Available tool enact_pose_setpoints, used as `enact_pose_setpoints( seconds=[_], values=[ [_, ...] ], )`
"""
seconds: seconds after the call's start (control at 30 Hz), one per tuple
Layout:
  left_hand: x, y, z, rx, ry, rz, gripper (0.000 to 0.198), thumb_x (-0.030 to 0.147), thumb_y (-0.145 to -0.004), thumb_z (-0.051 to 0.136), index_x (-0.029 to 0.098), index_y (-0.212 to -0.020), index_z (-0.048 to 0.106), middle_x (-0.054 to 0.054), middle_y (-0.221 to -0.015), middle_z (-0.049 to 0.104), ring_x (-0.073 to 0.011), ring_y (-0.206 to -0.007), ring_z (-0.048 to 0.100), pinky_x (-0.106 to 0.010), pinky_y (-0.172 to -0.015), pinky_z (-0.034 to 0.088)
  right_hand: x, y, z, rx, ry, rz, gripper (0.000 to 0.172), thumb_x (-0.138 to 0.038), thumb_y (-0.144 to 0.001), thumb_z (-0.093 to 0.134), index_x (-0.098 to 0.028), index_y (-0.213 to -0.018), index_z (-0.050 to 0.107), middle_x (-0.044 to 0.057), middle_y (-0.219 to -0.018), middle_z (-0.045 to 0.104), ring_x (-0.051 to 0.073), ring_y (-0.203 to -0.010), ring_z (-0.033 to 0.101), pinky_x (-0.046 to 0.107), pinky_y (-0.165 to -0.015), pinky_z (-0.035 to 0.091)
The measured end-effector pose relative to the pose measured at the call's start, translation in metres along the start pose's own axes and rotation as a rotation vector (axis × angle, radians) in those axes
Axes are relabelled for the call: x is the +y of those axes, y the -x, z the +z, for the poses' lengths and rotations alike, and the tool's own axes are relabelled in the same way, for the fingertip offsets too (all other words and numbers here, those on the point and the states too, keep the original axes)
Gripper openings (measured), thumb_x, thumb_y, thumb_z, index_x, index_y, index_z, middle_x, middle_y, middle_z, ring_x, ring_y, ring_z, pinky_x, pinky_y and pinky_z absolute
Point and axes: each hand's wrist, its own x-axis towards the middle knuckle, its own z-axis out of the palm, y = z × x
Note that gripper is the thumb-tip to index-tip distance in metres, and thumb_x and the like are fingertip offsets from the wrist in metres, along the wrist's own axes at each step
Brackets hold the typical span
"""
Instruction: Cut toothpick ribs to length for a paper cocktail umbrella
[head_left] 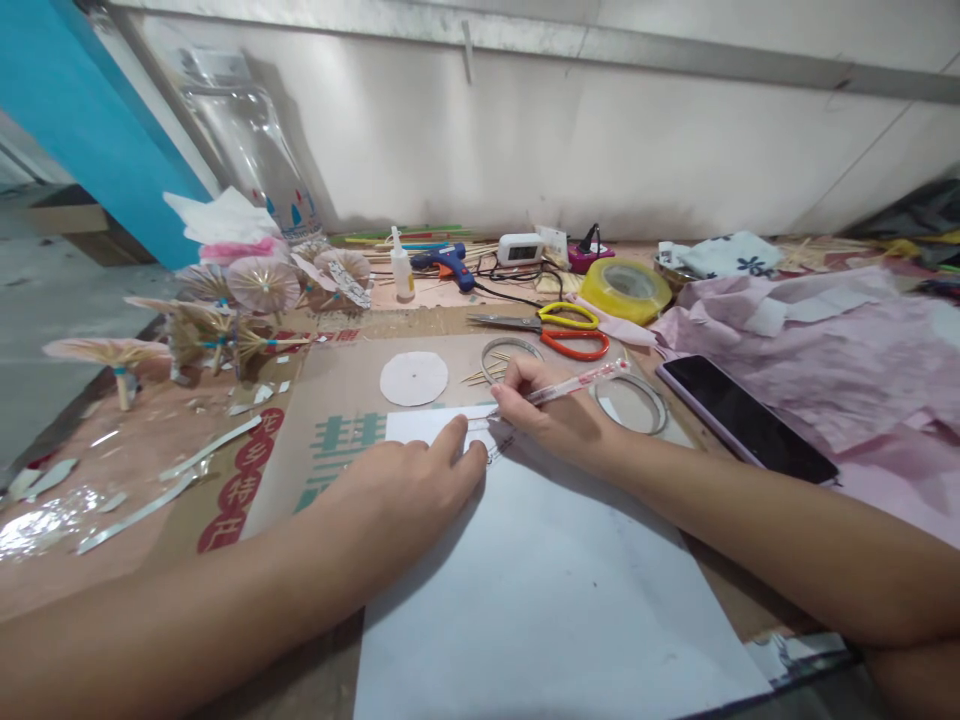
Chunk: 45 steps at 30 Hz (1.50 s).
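Note:
My right hand (pixel 551 405) is closed around a slim pen (pixel 577 382) with a clear barrel and red print, its tip down at the top of a white sheet of paper (pixel 562 590). Flat on the same sheet, close to the pen tip, rests my left hand (pixel 405 495), index finger and thumb apart. Faint marks show on the paper between the hands. Just beyond the sheet lies a round white paper disc (pixel 414 378) with a small centre hole. Toothpicks and a ring (pixel 657 398) lie around my right hand, which partly covers them.
Scissors (pixel 510 322), a glue bottle (pixel 403 270), a blue glue gun (pixel 448 262) and yellow tape (pixel 626 288) stand behind the cardboard (pixel 300 400). Small paper umbrellas (pixel 262 285) crowd the left. A phone (pixel 742 415) and pink crumpled paper (pixel 817 350) lie right.

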Motion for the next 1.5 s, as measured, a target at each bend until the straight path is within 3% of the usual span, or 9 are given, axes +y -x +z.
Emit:
enact_pose_setpoints(
  seconds=[0.33,0.57,0.67,0.83,0.93,1.07,1.13,1.3,1.5],
  values=[
    [-0.031,-0.018,0.007,0.061,0.307,-0.167,0.028,0.025,-0.105,0.044,0.021,-0.110,0.071,-0.005,-0.105,0.070,-0.0144,-0.074,0.067,-0.027,-0.066,0.048,-0.001,0.000,-0.002,-0.019,-0.014,-0.045,0.026,-0.035,-0.098,0.053,-0.024,-0.077,0.046,-0.003,-0.063,0.053,0.015,-0.060,0.050,0.029,-0.057,0.036],
    [-0.024,-0.031,-0.030,-0.153,0.118,-0.119,0.022,0.002,-0.089,0.050,0.013,-0.094,0.069,-0.008,-0.092,0.068,-0.0195,-0.074,0.068,-0.029,-0.064,0.048,-0.004,0.000,-0.001,-0.009,-0.083,-0.022,0.023,-0.036,-0.098,0.054,-0.023,-0.080,0.049,-0.003,-0.066,0.052,0.014,-0.060,0.051,0.028,-0.057,0.037],
    [-0.018,-0.040,-0.040,-0.168,0.021,-0.081,0.022,-0.002,-0.084,0.054,0.011,-0.094,0.069,-0.010,-0.088,0.069,-0.0220,-0.070,0.068,-0.030,-0.062,0.047,-0.007,0.003,-0.002,0.075,-0.160,-0.008,0.022,-0.040,-0.100,0.054,-0.022,-0.087,0.052,-0.004,-0.070,0.053,0.013,-0.062,0.051,0.028,-0.059,0.039],
    [-0.019,-0.046,-0.040,-0.185,-0.072,-0.008,0.025,-0.006,-0.082,0.051,0.010,-0.089,0.069,-0.011,-0.085,0.070,-0.0232,-0.070,0.068,-0.031,-0.063,0.047,-0.006,0.001,-0.004,0.351,-0.215,-0.046,0.017,-0.038,-0.101,0.054,-0.023,-0.095,0.055,-0.003,-0.080,0.055,0.013,-0.072,0.052,0.027,-0.065,0.042],
    [-0.032,-0.050,-0.043,-0.101,-0.115,-0.006,0.026,-0.006,-0.082,0.050,0.011,-0.091,0.069,-0.011,-0.084,0.069,-0.0241,-0.073,0.068,-0.032,-0.064,0.046,-0.005,-0.002,-0.004,0.478,-0.249,-0.103,0.016,-0.037,-0.102,0.052,-0.023,-0.094,0.054,-0.002,-0.082,0.053,0.014,-0.077,0.051,0.028,-0.068,0.042],
    [-0.049,-0.075,-0.049,0.010,-0.132,-0.078,0.026,-0.001,-0.090,0.046,0.010,-0.093,0.070,-0.013,-0.089,0.071,-0.0227,-0.083,0.069,-0.031,-0.073,0.047,-0.008,0.000,-0.004,0.492,-0.250,-0.136,0.013,-0.033,-0.101,0.052,-0.023,-0.093,0.055,-0.002,-0.082,0.053,0.015,-0.077,0.050,0.029,-0.070,0.041],
    [-0.052,-0.094,-0.047,-0.048,-0.067,-0.114,0.026,0.002,-0.090,0.047,0.009,-0.092,0.072,-0.013,-0.089,0.073,-0.0237,-0.087,0.070,-0.032,-0.076,0.047,-0.009,0.002,-0.005,0.456,-0.234,-0.140,0.012,-0.033,-0.101,0.053,-0.023,-0.095,0.056,-0.002,-0.085,0.055,0.015,-0.079,0.051,0.029,-0.073,0.041],
    [-0.055,-0.129,-0.030,-0.022,-0.003,-0.125,0.027,0.017,-0.096,0.049,0.014,-0.092,0.075,-0.013,-0.089,0.075,-0.0261,-0.092,0.071,-0.033,-0.077,0.046,-0.003,0.002,-0.004,0.479,-0.257,-0.155,0.010,-0.033,-0.100,0.054,-0.023,-0.099,0.057,0.000,-0.091,0.059,0.016,-0.084,0.055,0.031,-0.078,0.044],
    [-0.067,-0.121,-0.020,0.000,0.061,-0.178,0.031,0.028,-0.098,0.048,0.017,-0.096,0.076,-0.013,-0.097,0.076,-0.0270,-0.093,0.071,-0.034,-0.079,0.047,0.007,-0.001,-0.001,0.510,-0.223,-0.239,0.012,-0.036,-0.101,0.056,-0.025,-0.105,0.059,0.000,-0.097,0.062,0.016,-0.089,0.057,0.031,-0.080,0.046]
  ],
)
